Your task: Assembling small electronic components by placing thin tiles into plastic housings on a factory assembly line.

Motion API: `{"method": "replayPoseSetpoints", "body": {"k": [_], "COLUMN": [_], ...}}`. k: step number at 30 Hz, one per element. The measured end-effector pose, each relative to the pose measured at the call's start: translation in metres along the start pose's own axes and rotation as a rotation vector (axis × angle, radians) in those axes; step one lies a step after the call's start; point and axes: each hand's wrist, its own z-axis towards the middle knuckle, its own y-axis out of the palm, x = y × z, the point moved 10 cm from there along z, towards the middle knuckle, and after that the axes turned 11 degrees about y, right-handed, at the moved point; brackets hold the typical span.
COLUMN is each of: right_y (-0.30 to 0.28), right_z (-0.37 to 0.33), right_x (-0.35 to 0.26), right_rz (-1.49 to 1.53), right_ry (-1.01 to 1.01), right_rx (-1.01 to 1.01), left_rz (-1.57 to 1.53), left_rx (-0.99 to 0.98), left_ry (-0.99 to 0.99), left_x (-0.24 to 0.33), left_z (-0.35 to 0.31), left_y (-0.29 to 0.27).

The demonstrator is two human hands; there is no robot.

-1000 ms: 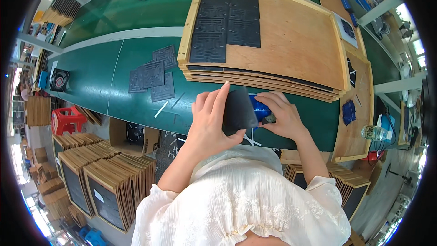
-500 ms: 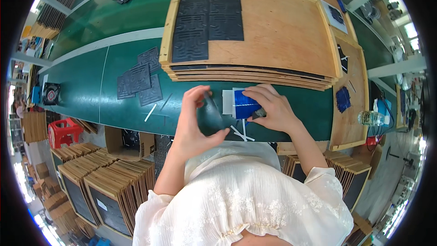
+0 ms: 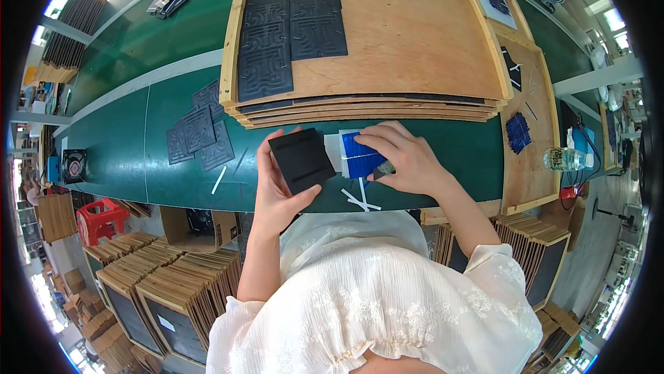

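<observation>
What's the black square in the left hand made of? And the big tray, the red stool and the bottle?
Black square: maybe plastic or rubber; it looks dark and mostly matte.
Tray: wood, fairly smooth; its pale brown grain shows.
Red stool: probably plastic, bright and evenly coloured.
Bottle: likely clear plastic, see-through and shiny.

The left hand [image 3: 278, 201] holds a black square tile [image 3: 302, 161] between thumb and fingers. Close to its right, the right hand [image 3: 408, 159] grips a blue piece [image 3: 361, 157], with a flat white piece [image 3: 333, 151] showing between the blue one and the tile. White strips [image 3: 360, 200] lie crossed on the green bench [image 3: 114, 125], just nearer the body than the right hand. Loose dark tiles [image 3: 199, 129] overlap left of the left hand; beyond both hands sits a wooden tray [image 3: 415, 35], partly lined with patterned tiles [image 3: 265, 38]. A clear bottle [image 3: 561, 159] is well to the right hand's right.
</observation>
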Motion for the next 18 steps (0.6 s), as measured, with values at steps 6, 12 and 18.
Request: {"method": "replayPoseSetpoints", "body": {"k": [6, 12, 18], "right_y": [-0.023, -0.053, -0.066], "right_z": [-0.004, -0.005, -0.005], "right_x": [-0.012, -0.039, -0.065], "right_rz": [0.072, 0.146, 0.226], "right_ry": [-0.078, -0.140, -0.186], "right_rx": [0.078, 0.122, 0.130], "left_rz": [-0.017, -0.161, -0.287], "left_rx": [0.102, 0.090, -0.042], "left_ry": [-0.054, -0.103, -0.123], "left_x": [-0.015, -0.024, -0.026], "left_z": [-0.001, -0.003, -0.008], "left_y": [-0.013, 0.010, 0.043]}}
